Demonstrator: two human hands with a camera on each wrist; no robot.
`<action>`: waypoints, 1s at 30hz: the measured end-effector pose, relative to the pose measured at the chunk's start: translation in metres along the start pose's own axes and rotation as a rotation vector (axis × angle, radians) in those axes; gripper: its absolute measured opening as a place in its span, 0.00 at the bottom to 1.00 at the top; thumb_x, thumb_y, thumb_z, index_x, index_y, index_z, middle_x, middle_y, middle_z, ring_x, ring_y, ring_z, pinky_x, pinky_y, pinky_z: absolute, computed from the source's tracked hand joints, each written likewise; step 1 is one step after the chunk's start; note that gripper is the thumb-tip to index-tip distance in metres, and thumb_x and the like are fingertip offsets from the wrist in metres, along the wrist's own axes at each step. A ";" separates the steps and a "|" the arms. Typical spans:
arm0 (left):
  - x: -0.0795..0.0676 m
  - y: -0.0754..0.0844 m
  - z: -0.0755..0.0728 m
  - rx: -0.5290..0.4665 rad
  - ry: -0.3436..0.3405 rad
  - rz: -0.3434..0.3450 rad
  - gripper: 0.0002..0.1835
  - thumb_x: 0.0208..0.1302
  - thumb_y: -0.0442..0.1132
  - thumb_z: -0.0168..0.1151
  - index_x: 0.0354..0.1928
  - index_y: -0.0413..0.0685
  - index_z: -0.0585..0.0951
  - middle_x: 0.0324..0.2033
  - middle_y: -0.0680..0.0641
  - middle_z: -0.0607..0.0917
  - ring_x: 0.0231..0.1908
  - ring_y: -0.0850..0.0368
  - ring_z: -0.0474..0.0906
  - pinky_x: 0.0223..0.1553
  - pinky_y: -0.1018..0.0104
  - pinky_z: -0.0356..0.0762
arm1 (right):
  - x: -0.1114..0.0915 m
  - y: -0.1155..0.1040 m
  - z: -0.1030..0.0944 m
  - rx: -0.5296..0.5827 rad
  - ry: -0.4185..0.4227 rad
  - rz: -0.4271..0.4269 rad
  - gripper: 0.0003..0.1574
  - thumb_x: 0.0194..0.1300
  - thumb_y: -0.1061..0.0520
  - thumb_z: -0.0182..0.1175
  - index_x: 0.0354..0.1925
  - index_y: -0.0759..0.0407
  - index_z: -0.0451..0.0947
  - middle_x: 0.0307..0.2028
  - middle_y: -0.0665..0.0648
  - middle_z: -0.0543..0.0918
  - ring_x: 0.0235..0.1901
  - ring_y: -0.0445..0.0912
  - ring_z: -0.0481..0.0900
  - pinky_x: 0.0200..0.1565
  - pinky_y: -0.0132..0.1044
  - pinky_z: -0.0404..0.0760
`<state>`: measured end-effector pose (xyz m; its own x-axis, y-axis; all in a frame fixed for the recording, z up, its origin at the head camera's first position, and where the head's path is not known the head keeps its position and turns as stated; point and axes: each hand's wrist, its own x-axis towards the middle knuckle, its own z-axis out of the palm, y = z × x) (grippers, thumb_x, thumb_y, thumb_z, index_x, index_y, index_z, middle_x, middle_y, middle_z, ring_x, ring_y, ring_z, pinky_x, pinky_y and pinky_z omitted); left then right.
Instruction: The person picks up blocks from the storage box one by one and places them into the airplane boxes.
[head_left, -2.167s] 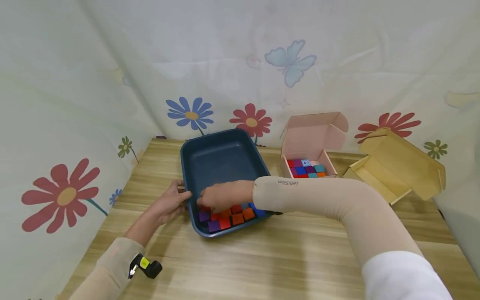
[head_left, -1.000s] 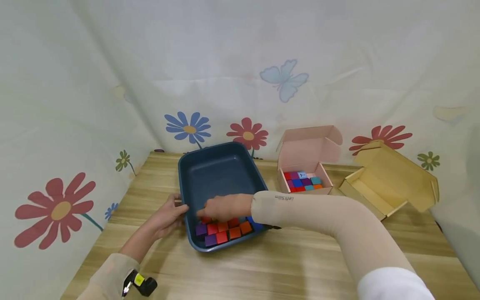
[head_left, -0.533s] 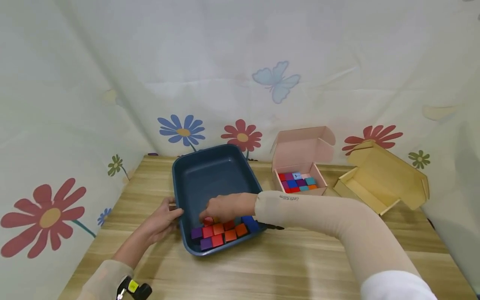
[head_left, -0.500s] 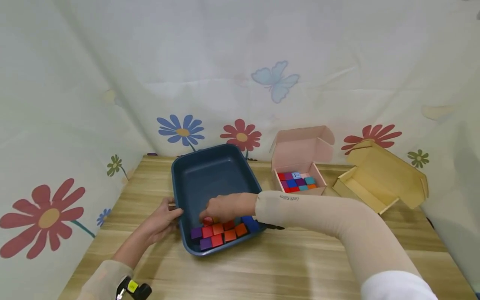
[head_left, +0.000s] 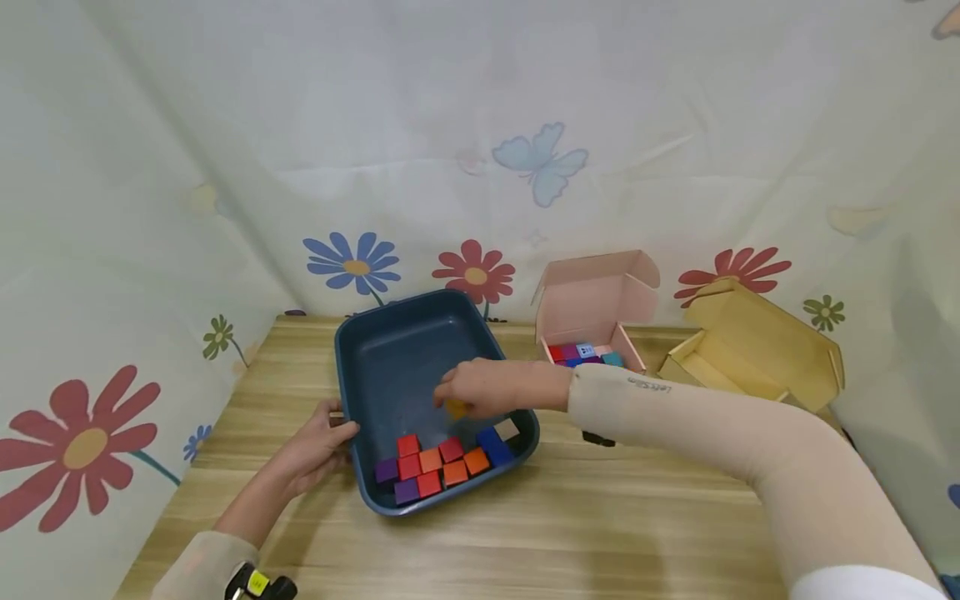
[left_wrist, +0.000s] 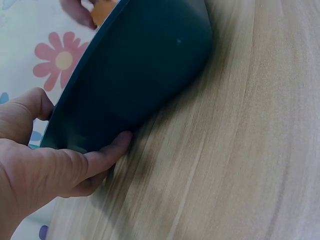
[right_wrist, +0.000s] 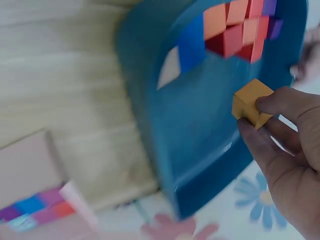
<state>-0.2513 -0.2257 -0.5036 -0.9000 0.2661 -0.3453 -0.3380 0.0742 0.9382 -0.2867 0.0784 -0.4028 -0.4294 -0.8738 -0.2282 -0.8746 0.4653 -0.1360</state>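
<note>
A dark blue rectangular tray lies on the table. My left hand grips its left side, thumb at the rim and fingers against the outer wall. Over the tray, my right hand pinches a yellow-orange cube between thumb and fingertips, raised above the tray floor. Along the near end of the tray sit several cubes: purple, red, orange and blue, with a pale block in the right corner.
Behind my right forearm stands an open pink box with several coloured cubes inside, its front covered by the arm. To its right is an open yellow box. A floral cloth backdrop closes off the table's far edge.
My right hand has risen from the cubes and moved right, now carrying the yellow-orange cube and uncovering the cubes below. My left hand keeps its grip on the tray.
</note>
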 end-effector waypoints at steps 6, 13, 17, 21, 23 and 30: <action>-0.001 0.002 0.000 0.006 0.005 -0.004 0.30 0.75 0.30 0.47 0.69 0.38 0.43 0.62 0.31 0.58 0.45 0.51 0.75 0.40 0.60 0.80 | -0.063 0.030 -0.011 0.055 0.090 0.043 0.19 0.64 0.67 0.66 0.54 0.61 0.82 0.47 0.57 0.85 0.44 0.49 0.82 0.48 0.34 0.83; -0.001 0.005 -0.003 0.026 0.000 -0.005 0.31 0.74 0.30 0.47 0.69 0.38 0.43 0.63 0.30 0.57 0.48 0.49 0.74 0.41 0.59 0.80 | -0.120 0.070 -0.010 -0.093 0.111 0.131 0.16 0.59 0.62 0.73 0.47 0.59 0.85 0.41 0.53 0.87 0.40 0.48 0.81 0.45 0.38 0.83; -0.001 0.005 -0.004 0.027 -0.003 -0.001 0.30 0.76 0.30 0.47 0.70 0.38 0.43 0.63 0.29 0.58 0.48 0.49 0.74 0.42 0.59 0.80 | -0.132 0.096 -0.009 -0.174 0.068 0.220 0.17 0.58 0.60 0.74 0.47 0.55 0.86 0.40 0.50 0.87 0.39 0.46 0.80 0.46 0.40 0.83; -0.001 0.002 -0.003 0.022 -0.013 -0.011 0.30 0.76 0.31 0.47 0.70 0.38 0.43 0.63 0.30 0.58 0.47 0.49 0.74 0.42 0.59 0.80 | -0.139 0.116 -0.003 -0.148 0.033 0.274 0.15 0.57 0.66 0.73 0.45 0.58 0.86 0.39 0.53 0.87 0.38 0.48 0.80 0.47 0.42 0.84; 0.000 0.001 -0.002 0.021 -0.011 -0.013 0.31 0.75 0.31 0.47 0.70 0.38 0.43 0.63 0.30 0.57 0.48 0.49 0.74 0.42 0.59 0.80 | -0.142 0.123 0.003 -0.155 0.021 0.300 0.15 0.57 0.68 0.72 0.44 0.60 0.85 0.38 0.54 0.86 0.37 0.48 0.79 0.47 0.43 0.83; 0.000 0.003 -0.001 0.011 -0.006 -0.017 0.32 0.74 0.30 0.48 0.70 0.39 0.43 0.63 0.30 0.57 0.49 0.48 0.74 0.42 0.59 0.80 | -0.146 0.138 0.025 -0.188 0.020 0.432 0.12 0.60 0.66 0.70 0.43 0.62 0.82 0.36 0.56 0.81 0.35 0.49 0.76 0.45 0.42 0.82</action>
<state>-0.2529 -0.2265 -0.5008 -0.8927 0.2703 -0.3606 -0.3498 0.0889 0.9326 -0.3392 0.2734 -0.4124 -0.7658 -0.6091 -0.2062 -0.6395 0.7551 0.1443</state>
